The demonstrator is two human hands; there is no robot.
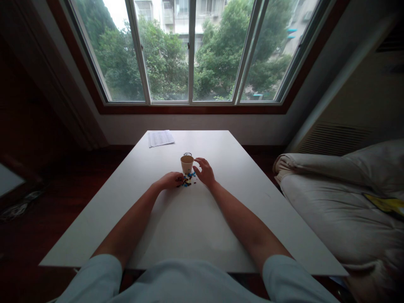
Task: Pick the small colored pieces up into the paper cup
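A beige paper cup (187, 165) stands upright on the white table (195, 235). In front of its base lies a loose pile of small pieces (188, 180), blue, yellow and dark, too small to name. My left hand (171, 180) rests at the pile's left side, fingers curled inward and closed over its edge; what they pinch, if anything, is hidden. On the other side my right hand (205, 171) is open, thumb and fingers apart. Its fingertips are at the cup's right rim; whether they touch it I cannot tell.
Printed papers (160, 138) lie at the table's far left corner. Behind the cup is a thin dark loop (187, 154). A cushioned pale sofa (315, 202) stands along the right side. A window (189, 54) fills the wall beyond the table.
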